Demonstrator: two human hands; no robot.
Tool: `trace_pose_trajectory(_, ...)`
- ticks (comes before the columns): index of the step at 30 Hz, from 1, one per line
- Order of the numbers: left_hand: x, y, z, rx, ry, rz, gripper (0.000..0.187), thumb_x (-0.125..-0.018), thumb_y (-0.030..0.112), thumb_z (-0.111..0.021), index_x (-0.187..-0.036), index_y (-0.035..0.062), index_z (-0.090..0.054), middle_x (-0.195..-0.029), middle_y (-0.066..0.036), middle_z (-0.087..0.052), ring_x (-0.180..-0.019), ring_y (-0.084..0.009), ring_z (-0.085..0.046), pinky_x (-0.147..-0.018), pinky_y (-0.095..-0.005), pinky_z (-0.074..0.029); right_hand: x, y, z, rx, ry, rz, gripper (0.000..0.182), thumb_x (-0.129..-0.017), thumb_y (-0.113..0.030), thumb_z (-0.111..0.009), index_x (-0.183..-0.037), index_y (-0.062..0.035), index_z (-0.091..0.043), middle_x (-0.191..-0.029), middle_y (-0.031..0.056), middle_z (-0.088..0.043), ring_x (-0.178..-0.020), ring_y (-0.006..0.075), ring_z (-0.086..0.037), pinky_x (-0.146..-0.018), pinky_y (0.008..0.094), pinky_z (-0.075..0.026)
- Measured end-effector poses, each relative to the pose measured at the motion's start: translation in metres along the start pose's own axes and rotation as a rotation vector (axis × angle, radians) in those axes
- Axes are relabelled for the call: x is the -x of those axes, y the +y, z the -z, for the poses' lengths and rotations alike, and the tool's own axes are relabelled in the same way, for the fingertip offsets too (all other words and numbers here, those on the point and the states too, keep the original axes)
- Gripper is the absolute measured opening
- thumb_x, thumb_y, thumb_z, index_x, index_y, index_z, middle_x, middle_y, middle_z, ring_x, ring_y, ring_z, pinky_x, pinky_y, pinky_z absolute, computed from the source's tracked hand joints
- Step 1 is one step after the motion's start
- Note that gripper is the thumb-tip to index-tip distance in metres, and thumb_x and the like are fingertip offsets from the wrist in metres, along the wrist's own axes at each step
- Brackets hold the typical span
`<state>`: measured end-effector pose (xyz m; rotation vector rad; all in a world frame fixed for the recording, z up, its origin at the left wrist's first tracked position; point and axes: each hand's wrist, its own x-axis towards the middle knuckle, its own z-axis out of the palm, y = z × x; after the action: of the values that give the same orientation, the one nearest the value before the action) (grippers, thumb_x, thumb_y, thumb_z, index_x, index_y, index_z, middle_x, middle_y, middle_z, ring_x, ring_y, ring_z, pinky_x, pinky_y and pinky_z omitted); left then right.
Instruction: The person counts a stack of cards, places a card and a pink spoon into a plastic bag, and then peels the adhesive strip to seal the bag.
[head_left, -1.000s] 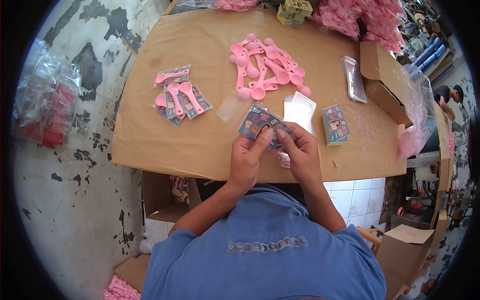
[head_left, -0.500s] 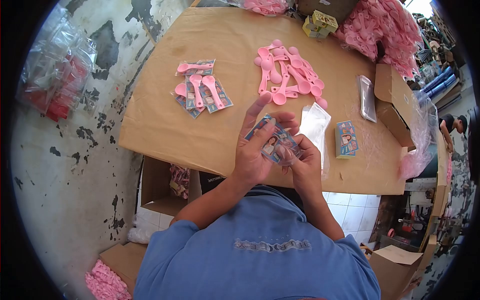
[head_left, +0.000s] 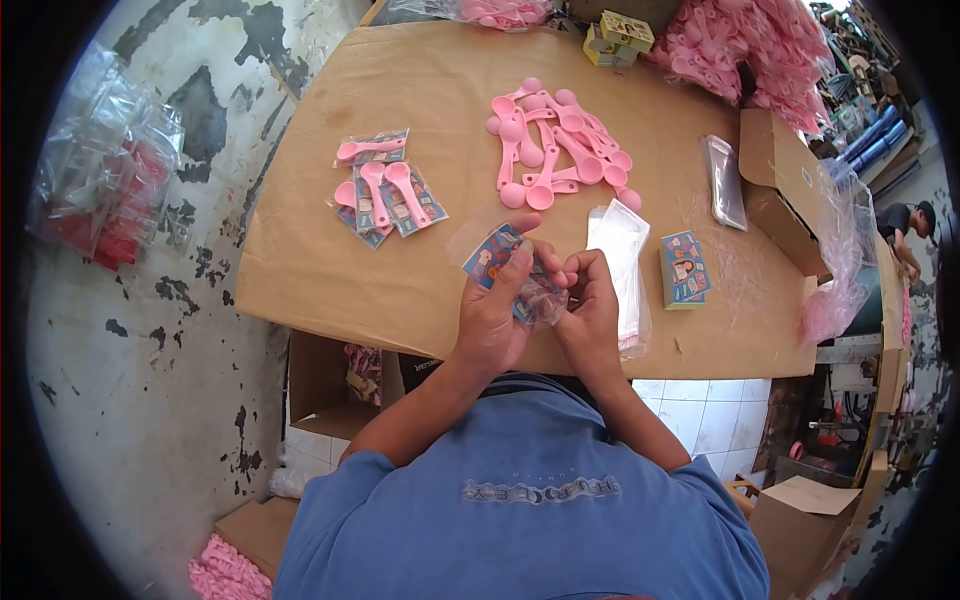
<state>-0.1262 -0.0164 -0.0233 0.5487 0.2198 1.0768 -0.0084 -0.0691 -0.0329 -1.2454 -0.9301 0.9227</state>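
Note:
My left hand [head_left: 488, 322] grips a blue printed card [head_left: 487, 256] with its thumb across the front. A clear plastic bag [head_left: 545, 300] surrounds the card, its film crumpled at the lower right. There the fingertips of my right hand [head_left: 590, 318] pinch the film. Just beyond both hands lies a loose heap of pink measuring spoons [head_left: 572, 145]. To the left, several bagged cards [head_left: 408, 205] rest on the table, each with a pink spoon on it. A stack of clear bags [head_left: 618, 255] and a stack of blue cards [head_left: 683, 268] lie right of my hands.
Brown paper covers the table [head_left: 300, 240]. On its right side stand an open cardboard box [head_left: 785, 190] and a wrapped clear packet [head_left: 725, 180]. Small yellow boxes [head_left: 620, 38] and a big pink spoon pile [head_left: 740, 55] sit at the back. Another person [head_left: 905, 235] works far right.
The card has turned in my left hand and the plastic film now sticks out past its upper left end. My right fingers have closed into a pinch at the lower right. The view has shifted slightly.

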Motion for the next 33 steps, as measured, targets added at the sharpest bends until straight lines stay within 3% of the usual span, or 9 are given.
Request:
trace_pose_trajectory(5, -0.003, 0.004, -0.002, -0.006, 0.023, -0.012, 0.04, -0.113, 0.022, -0.053, -0.148, 0.0047, -0.045, -0.104, -0.007, -0.062, -0.097, -0.0178, -0.068, -0.094, -0.0406, -0.061, 0.002, -0.013, -0.003, 0.174, 0.076, 0.202, 0.042, -0.089, -0.005, -0.084, -0.121, -0.0063, -0.057, -0.095, 0.0001, -0.057, -0.077, 0.005, -0.055, -0.063, 0.0222, -0.046)
trace_pose_trajectory(8, -0.011, 0.009, 0.008, 0.034, 0.093, -0.052, 0.038, -0.113, 0.024, -0.054, -0.145, 0.0051, -0.046, -0.103, -0.006, -0.062, -0.097, -0.0175, -0.067, -0.101, -0.0426, -0.057, 0.0, -0.016, 0.012, 0.484, 0.005, 0.475, 0.031, -0.09, 0.0, -0.08, -0.117, -0.0046, -0.066, -0.097, 0.0052, -0.061, -0.073, 0.0101, -0.059, -0.06, 0.0245, -0.049)
trace_pose_trajectory(9, -0.013, 0.013, 0.017, 0.049, 0.131, -0.057, 0.038, -0.113, 0.024, -0.054, -0.145, 0.0053, -0.047, -0.103, -0.006, -0.062, -0.098, -0.0174, -0.066, -0.103, -0.0428, -0.055, 0.001, -0.024, 0.014, 0.511, -0.054, 0.454, 0.017, -0.09, 0.003, -0.078, -0.104, -0.0017, -0.072, -0.098, 0.0091, -0.062, -0.072, 0.0149, -0.064, -0.06, 0.0265, -0.051)
trace_pose_trajectory(16, -0.014, 0.051, 0.045, 0.081, 0.256, -0.231, 0.036, -0.112, 0.027, -0.057, -0.145, 0.0119, -0.054, -0.108, -0.003, -0.067, -0.104, -0.0164, -0.065, -0.108, -0.0436, -0.052, -0.029, -0.047, 0.057, 0.053, -0.144, 0.14, 0.012, -0.096, 0.001, -0.074, -0.108, 0.0, -0.074, -0.098, 0.0069, -0.071, -0.087, 0.0121, -0.07, -0.073, 0.0272, -0.057)
trace_pose_trajectory(18, -0.01, 0.054, 0.045, 0.08, 0.265, -0.253, 0.037, -0.112, 0.028, -0.058, -0.145, 0.0118, -0.054, -0.109, -0.003, -0.067, -0.104, -0.0164, -0.065, -0.108, -0.0445, -0.052, -0.053, -0.06, 0.068, 0.3, -0.197, 0.236, 0.013, -0.1, -0.004, -0.071, -0.112, -0.0012, -0.074, -0.103, 0.0095, -0.075, -0.087, 0.0139, -0.071, -0.079, 0.03, -0.057)
trace_pose_trajectory(19, -0.009, 0.054, 0.045, 0.077, 0.257, -0.251, 0.038, -0.112, 0.029, -0.058, -0.145, 0.0118, -0.054, -0.11, -0.003, -0.067, -0.104, -0.0166, -0.066, -0.107, -0.0449, -0.052, -0.063, -0.082, 0.063, 0.703, -0.252, 0.257, 0.019, -0.099, -0.006, -0.07, -0.118, -0.0029, -0.073, -0.107, 0.0103, -0.077, -0.092, 0.0196, -0.073, -0.089, 0.0362, -0.056)
trace_pose_trajectory(22, -0.002, 0.051, 0.044, 0.071, 0.242, -0.219, 0.038, -0.111, 0.031, -0.059, -0.144, 0.0114, -0.055, -0.111, -0.003, -0.067, -0.103, -0.017, -0.066, -0.105, -0.045, -0.054, -0.117, -0.056, 0.063, 1.129, -0.209, 0.639, 0.03, -0.095, -0.003, -0.068, -0.124, -0.0063, -0.073, -0.115, 0.0103, -0.076, -0.107, 0.024, -0.07, -0.096, 0.0402, -0.054)
trace_pose_trajectory(25, 0.003, 0.05, 0.044, 0.065, 0.256, -0.175, 0.04, -0.111, 0.033, -0.06, -0.143, 0.0101, -0.055, -0.109, -0.004, -0.067, -0.1, -0.0171, -0.066, -0.098, -0.0432, -0.056, -0.162, -0.033, 0.056, 1.228, -0.459, 0.64, 0.039, -0.091, -0.002, -0.069, -0.129, -0.0095, -0.072, -0.128, 0.0087, -0.07, -0.124, 0.0298, -0.061, -0.104, 0.041, -0.051)
trace_pose_trajectory(33, 0.015, 0.063, 0.064, 0.039, 0.306, -0.166, 0.04, -0.11, 0.035, -0.061, -0.14, 0.0091, -0.058, -0.099, -0.003, -0.062, -0.085, -0.0128, -0.061, -0.082, -0.0298, -0.056, -0.226, -0.008, 0.044, 1.338, -0.729, 0.967, 0.031, -0.083, -0.01, -0.079, -0.112, -0.0177, -0.071, -0.117, 0.0049, -0.065, -0.116, 0.0263, -0.06, -0.1, 0.0412, -0.051)
